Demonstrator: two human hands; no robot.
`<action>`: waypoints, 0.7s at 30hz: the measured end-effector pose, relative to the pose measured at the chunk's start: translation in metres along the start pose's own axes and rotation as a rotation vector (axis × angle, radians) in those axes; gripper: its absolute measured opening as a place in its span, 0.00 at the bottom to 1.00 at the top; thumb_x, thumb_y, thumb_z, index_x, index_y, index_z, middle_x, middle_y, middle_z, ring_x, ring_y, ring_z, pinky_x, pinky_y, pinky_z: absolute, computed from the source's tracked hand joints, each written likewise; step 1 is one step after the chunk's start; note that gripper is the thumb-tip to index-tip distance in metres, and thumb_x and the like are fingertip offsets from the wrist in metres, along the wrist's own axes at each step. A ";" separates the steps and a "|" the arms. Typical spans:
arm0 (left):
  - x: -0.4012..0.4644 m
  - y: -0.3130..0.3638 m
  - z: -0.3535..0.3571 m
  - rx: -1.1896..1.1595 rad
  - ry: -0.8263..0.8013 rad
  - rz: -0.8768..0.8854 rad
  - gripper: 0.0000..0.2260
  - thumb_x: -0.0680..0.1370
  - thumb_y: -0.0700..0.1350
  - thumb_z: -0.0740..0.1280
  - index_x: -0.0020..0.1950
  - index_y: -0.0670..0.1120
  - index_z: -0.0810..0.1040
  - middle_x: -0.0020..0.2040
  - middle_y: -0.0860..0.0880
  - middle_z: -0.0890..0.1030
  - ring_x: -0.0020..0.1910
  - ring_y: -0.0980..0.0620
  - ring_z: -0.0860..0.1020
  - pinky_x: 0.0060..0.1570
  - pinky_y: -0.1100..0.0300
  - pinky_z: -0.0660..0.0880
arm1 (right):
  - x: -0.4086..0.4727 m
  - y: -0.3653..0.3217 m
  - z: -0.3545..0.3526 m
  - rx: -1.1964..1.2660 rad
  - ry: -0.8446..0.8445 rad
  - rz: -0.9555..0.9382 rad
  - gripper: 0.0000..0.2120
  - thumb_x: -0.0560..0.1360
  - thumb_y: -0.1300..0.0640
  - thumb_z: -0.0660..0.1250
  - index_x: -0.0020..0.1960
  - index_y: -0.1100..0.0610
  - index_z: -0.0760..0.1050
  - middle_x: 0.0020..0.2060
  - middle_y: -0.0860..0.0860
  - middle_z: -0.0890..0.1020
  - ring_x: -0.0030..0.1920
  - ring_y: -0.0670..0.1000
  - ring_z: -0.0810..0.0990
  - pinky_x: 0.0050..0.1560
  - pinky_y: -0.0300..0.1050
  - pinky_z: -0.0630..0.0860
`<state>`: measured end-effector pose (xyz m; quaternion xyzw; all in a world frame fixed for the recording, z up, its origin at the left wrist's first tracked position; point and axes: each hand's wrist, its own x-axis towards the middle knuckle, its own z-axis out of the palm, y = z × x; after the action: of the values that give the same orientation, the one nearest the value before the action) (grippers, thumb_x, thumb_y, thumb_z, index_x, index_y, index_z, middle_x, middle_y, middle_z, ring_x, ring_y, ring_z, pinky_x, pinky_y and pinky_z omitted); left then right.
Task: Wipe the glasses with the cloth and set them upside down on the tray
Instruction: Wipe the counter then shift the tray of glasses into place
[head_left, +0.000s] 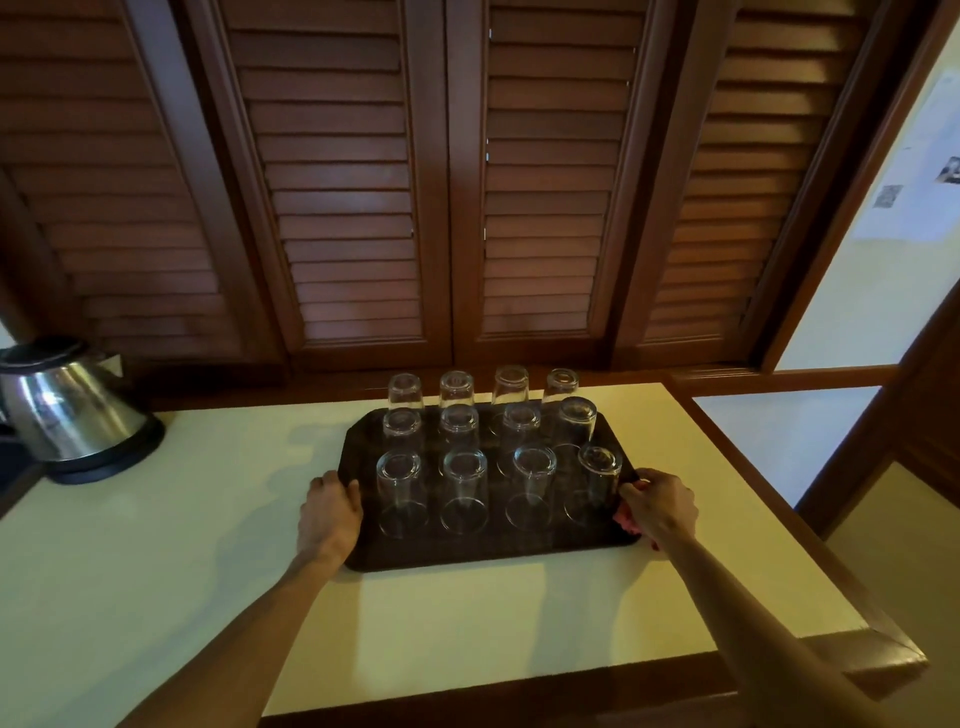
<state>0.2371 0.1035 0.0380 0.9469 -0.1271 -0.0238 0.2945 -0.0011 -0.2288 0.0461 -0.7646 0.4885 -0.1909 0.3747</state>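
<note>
A dark wooden tray (483, 553) lies on the pale counter (208, 519). Several clear glasses (464, 491) stand upside down on it in rows. My left hand (328, 512) grips the tray's left edge, fingers curled over the rim. At the tray's right edge, my right hand (657, 506) holds the rim, thumb on top. No cloth is in view.
A steel electric kettle (72, 410) on a black base stands at the counter's back left. Brown louvred shutters (467, 182) rise right behind the counter. The counter's wooden edge (810, 530) runs down the right side, with floor beyond it.
</note>
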 end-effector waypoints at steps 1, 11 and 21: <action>0.001 -0.008 -0.006 0.009 0.005 0.000 0.16 0.87 0.48 0.60 0.69 0.38 0.73 0.62 0.36 0.78 0.60 0.37 0.80 0.59 0.43 0.78 | -0.006 -0.005 0.006 -0.002 -0.005 -0.005 0.18 0.79 0.55 0.66 0.68 0.55 0.78 0.56 0.55 0.82 0.51 0.53 0.79 0.52 0.52 0.81; 0.014 -0.068 -0.051 0.058 0.034 -0.017 0.16 0.87 0.48 0.60 0.68 0.36 0.74 0.61 0.35 0.78 0.59 0.35 0.79 0.58 0.42 0.77 | -0.048 -0.042 0.054 0.001 -0.040 -0.047 0.11 0.79 0.57 0.66 0.60 0.54 0.82 0.38 0.48 0.82 0.39 0.48 0.80 0.40 0.45 0.79; 0.020 -0.078 -0.057 0.019 0.036 -0.009 0.16 0.87 0.47 0.60 0.68 0.36 0.74 0.62 0.34 0.78 0.60 0.34 0.79 0.59 0.41 0.77 | -0.061 -0.056 0.059 0.016 -0.026 -0.040 0.06 0.79 0.57 0.67 0.52 0.51 0.82 0.35 0.49 0.83 0.37 0.50 0.83 0.38 0.47 0.82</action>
<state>0.2809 0.1915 0.0418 0.9504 -0.1175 -0.0069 0.2877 0.0437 -0.1380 0.0546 -0.7734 0.4667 -0.1922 0.3835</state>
